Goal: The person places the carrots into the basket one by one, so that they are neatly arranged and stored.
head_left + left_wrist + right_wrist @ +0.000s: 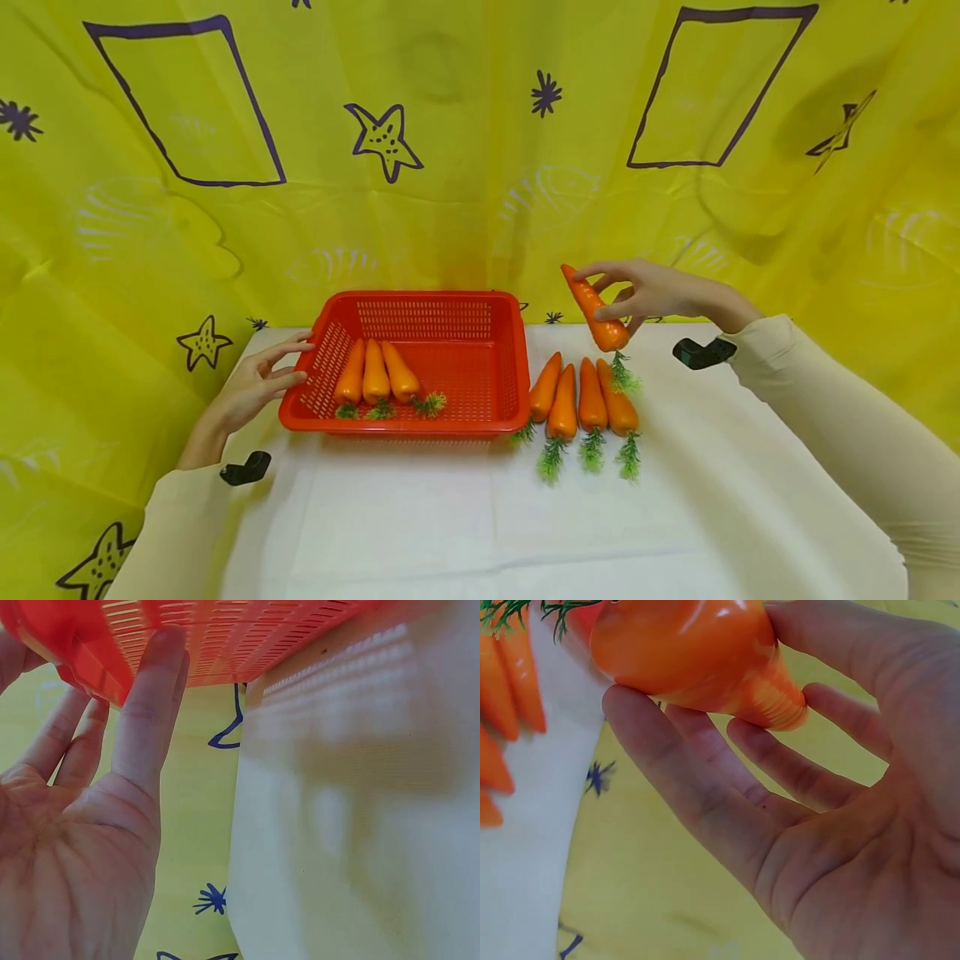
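Three orange carrots (376, 372) with green tops lie side by side in the left part of a red plastic basket (465, 426). My left hand (255, 385) touches the basket's left side with fairly straight fingers; its thumb (142, 712) rests against the slotted wall in the left wrist view. Raised above the table on the right, a carrot (592, 310) is pinched between the thumb and fingers of my right hand (651, 290). Its narrow tip points up and left, and its leafy top hangs down. Below it, several more carrots (562, 406) lie in a row beside the basket.
A white cloth (420, 517) covers the table. Behind it hangs a yellow curtain (465, 225) printed with stars and fish. The basket's right wall stands close against the row of loose carrots.
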Action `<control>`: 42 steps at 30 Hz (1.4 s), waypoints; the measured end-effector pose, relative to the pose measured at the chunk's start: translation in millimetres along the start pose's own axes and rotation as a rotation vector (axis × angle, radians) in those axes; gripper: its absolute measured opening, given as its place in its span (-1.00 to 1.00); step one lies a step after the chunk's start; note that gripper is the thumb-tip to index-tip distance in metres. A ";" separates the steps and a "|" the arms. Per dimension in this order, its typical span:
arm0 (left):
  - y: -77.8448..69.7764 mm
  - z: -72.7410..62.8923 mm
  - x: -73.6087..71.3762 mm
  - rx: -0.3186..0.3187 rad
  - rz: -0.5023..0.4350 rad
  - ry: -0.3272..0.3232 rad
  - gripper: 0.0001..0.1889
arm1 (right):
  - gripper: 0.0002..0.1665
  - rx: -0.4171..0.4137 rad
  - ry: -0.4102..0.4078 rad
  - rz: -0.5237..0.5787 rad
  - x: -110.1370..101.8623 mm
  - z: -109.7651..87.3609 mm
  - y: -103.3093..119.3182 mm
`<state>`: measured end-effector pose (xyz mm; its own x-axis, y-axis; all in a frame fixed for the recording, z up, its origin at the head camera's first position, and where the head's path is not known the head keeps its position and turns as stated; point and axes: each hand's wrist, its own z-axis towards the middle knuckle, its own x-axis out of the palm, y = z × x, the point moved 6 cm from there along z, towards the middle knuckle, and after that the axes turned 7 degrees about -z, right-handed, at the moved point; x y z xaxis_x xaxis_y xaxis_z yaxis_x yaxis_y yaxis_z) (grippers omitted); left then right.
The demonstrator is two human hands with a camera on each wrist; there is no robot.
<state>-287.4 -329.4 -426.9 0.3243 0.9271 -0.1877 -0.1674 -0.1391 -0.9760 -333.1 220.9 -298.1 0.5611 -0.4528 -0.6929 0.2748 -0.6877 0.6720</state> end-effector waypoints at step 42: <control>2.5 -0.3 -0.1 0.001 -0.031 0.001 -0.51 | -0.30 -0.129 0.159 0.175 132.3 177.5 85.0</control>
<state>-287.6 -329.9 -429.4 0.3303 0.9306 -0.1576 -0.1584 -0.1100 -0.9812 -374.1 1.8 -379.1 0.7217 -0.4563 -0.5205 0.2544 -0.5245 0.8125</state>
